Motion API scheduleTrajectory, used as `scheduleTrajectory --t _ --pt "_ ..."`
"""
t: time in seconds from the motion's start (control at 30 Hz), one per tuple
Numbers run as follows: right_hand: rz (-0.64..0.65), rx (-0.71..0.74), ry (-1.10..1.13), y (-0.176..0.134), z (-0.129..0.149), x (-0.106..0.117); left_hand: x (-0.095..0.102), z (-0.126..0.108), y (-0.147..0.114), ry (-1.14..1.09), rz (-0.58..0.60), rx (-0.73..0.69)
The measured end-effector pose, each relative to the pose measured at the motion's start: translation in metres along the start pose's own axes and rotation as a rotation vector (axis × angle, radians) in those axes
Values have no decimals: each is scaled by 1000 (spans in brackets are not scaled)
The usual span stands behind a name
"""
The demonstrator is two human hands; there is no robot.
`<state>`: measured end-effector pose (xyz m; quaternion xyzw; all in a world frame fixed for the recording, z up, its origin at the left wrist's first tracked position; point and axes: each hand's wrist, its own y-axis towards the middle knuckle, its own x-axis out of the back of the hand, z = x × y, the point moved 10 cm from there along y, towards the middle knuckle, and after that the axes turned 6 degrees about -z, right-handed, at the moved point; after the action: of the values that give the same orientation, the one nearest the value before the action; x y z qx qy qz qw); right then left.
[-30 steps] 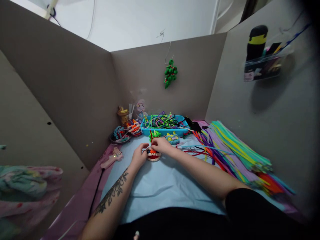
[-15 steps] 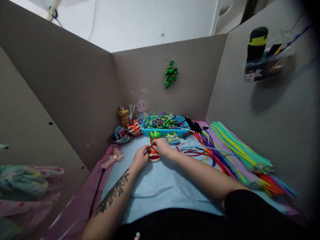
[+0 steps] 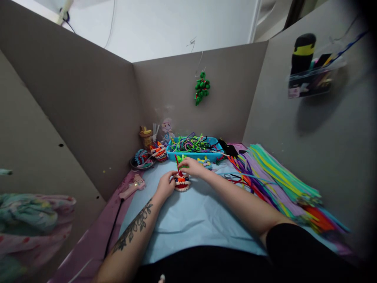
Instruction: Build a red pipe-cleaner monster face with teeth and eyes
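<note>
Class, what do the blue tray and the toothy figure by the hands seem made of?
Blue tray: probably smooth moulded plastic; even colour and rounded corners suggest it.
Toothy figure: likely matte, fuzzy pipe cleaners, judging by its thick, bumpy strands.

Straight ahead of me, a green ornament (image 3: 202, 89) with red bits dangles from a thin wire (image 3: 200, 61) against the gray back panel (image 3: 165, 86)! Up on my right, a clear bin (image 3: 310, 87) sits against the side panel (image 3: 273, 122), a black-and-yellow object (image 3: 304, 51) standing in it, while back in the left corner I've got a brown cup (image 3: 146, 138) near a doll-like figure (image 3: 167, 127), and a spotted cloth (image 3: 32, 220) bunches at my far left.
</note>
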<state>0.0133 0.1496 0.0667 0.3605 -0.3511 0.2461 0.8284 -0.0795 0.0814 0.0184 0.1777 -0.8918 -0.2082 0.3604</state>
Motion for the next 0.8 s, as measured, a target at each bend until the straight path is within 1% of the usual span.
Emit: scheduleTrajectory --t 0.07,0.27,0.33,0.47,0.57,0.63,0.7,0.8 --pt "20 43 14 1 2 -6 0 1 1 -16 -9 8" --pt "86 97 4 4 2 -17 0 6 4 -94 -39 52" --pt "56 87 -4 4 2 -16 2 4 5 -95 -44 59" --pt "-45 -17 -28 1 -2 -12 9 -6 3 -101 -61 45" --pt "-66 -50 -42 -2 -1 -11 8 -14 0 -121 -28 6" --pt "-35 -27 -9 -3 2 -12 4 -17 -1 -136 4 -14" --pt "16 27 51 -4 7 -12 1 -19 -2 -152 22 -22" --pt "83 105 117 -4 11 -11 1 -18 -1 -172 15 0"
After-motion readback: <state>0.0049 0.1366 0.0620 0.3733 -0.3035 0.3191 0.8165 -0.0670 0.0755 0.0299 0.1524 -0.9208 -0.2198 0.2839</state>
